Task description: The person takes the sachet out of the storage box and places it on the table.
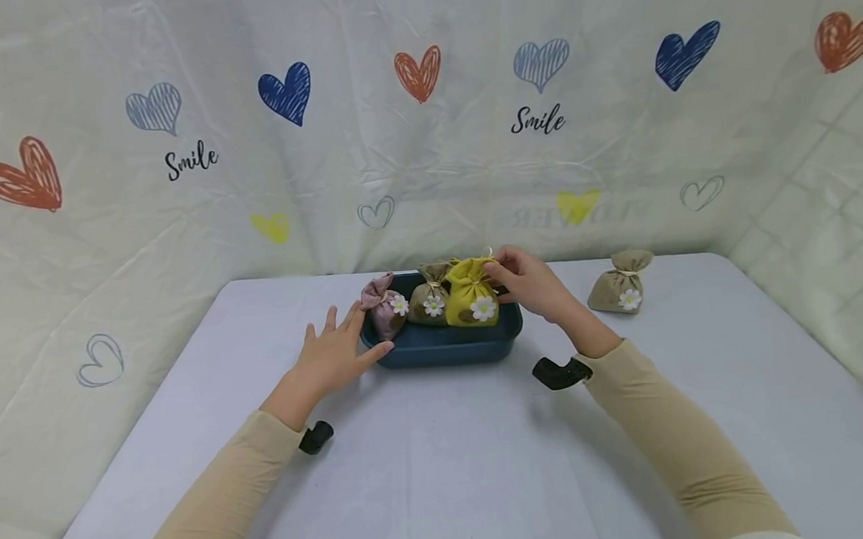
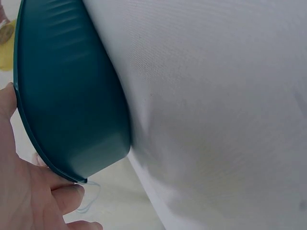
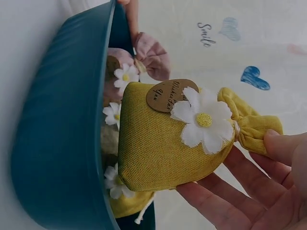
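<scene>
My right hand (image 1: 530, 283) pinches a yellow cloth pouch (image 3: 168, 143) by its gathered top, thumb on one side and fingers beneath. That pouch, with a white flower and a round brown tag, is over the right part of a dark teal tray (image 1: 445, 354). Inside the tray sit a pink pouch (image 1: 385, 313) at the left and a brown pouch (image 1: 422, 308) in the middle. Another yellow pouch (image 3: 132, 205) lies in it, partly hidden by the held one. With fingers spread, my left hand (image 1: 332, 356) touches the tray's left end and front rim.
A lone brown pouch (image 1: 616, 286) with a white flower stands on the white table (image 1: 453, 468), right of the tray. Behind the table hangs a pale curtain (image 1: 469, 158) printed with hearts and words. Both wrists carry black camera mounts.
</scene>
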Demonstrator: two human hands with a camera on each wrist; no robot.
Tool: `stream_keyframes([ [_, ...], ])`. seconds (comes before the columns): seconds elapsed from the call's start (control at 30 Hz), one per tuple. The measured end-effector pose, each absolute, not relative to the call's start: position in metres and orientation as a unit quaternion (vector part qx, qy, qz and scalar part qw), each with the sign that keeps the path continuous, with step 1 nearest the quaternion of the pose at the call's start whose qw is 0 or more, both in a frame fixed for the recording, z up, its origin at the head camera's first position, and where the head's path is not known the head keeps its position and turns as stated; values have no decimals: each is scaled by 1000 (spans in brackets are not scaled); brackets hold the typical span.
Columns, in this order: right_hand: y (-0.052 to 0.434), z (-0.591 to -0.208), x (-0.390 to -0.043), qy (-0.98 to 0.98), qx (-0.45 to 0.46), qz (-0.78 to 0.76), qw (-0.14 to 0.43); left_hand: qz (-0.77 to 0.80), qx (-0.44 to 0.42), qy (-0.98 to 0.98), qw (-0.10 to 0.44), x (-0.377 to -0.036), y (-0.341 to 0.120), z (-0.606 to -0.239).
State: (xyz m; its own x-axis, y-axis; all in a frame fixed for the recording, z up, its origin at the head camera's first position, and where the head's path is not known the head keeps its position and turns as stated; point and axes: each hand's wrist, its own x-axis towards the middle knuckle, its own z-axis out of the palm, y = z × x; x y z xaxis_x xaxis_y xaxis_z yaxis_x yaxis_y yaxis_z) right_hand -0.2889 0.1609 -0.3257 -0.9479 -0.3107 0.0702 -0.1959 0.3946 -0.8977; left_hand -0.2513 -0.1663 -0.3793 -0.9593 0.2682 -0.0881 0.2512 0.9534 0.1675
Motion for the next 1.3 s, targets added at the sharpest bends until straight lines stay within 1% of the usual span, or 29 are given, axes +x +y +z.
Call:
stream_keyframes([
  [0.2, 172, -322, -286, 835, -157, -525, 44, 78, 132, 987, 55, -251, -167, -378],
  [0.4, 180, -322, -284, 834, -147, -530, 49, 81, 132, 986, 57, -250, -168, -378],
  [0.6, 189, -314, -279, 829, -161, -534, 44, 82, 134, 986, 57, -251, -168, -380],
  [0.83, 199, -304, -271, 840, -156, -519, 20, 78, 132, 987, 55, -253, -168, -382],
  [1.13, 210, -312, -269, 844, -150, -514, -25, 82, 136, 986, 49, -253, -168, -382],
  [1.3, 218, -312, -267, 850, -142, -507, -29, 81, 135, 986, 47, -253, -168, -382],
])
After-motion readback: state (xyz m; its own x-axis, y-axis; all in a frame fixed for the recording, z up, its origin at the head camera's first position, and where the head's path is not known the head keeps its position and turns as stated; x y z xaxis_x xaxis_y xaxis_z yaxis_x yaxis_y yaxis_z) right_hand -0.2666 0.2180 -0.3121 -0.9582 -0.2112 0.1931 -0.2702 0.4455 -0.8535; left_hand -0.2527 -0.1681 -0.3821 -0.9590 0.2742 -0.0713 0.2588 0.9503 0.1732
